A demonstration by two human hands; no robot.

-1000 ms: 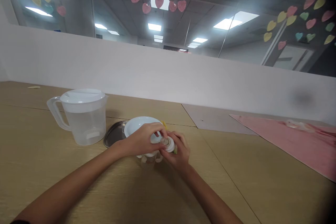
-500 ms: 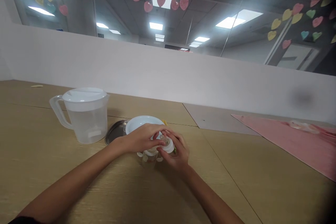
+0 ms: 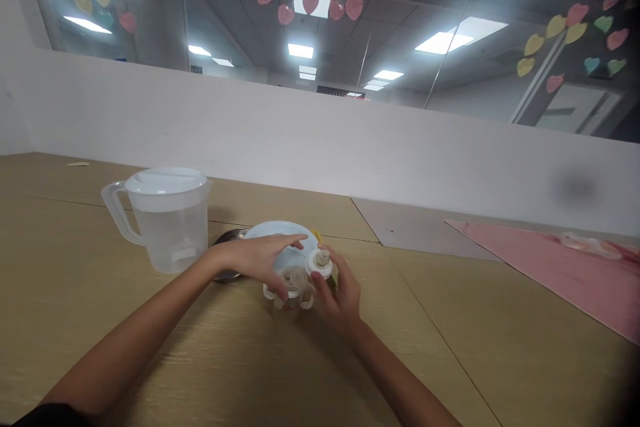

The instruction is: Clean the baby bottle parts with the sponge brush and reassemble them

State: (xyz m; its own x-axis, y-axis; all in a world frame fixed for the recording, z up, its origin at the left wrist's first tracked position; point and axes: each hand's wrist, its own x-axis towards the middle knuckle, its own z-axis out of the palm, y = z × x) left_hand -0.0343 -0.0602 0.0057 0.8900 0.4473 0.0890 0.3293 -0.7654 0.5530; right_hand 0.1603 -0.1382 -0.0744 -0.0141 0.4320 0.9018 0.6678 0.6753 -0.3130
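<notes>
My right hand (image 3: 340, 290) grips a white bottle cap with a clear teat (image 3: 319, 264), holding it tilted up between thumb and fingers. Just left of it stands a clear baby bottle (image 3: 290, 305) with a white handle on each side. At the bottle's mouth is a clear, rounded part whose shape I cannot make out. Over the bottle's left side hovers my left hand (image 3: 255, 260), fingers stretched out and thumb low by the rim; whether the thumb touches it I cannot tell. A pale blue-white plate (image 3: 270, 227) lies behind both hands, partly covered by them.
A clear pitcher (image 3: 170, 230) with a white lid stands to the left. A round metal tray (image 3: 227, 237) shows partly behind my left wrist. Something yellow (image 3: 317, 235) peeks out beside the plate. At the right lies a pink mat (image 3: 560, 273); a white wall (image 3: 310, 140) rises behind the table.
My hands have moved apart: the left has opened and lifted away from the teat, uncovering the cap in my right hand and the bottle's mouth. The view has shifted slightly.
</notes>
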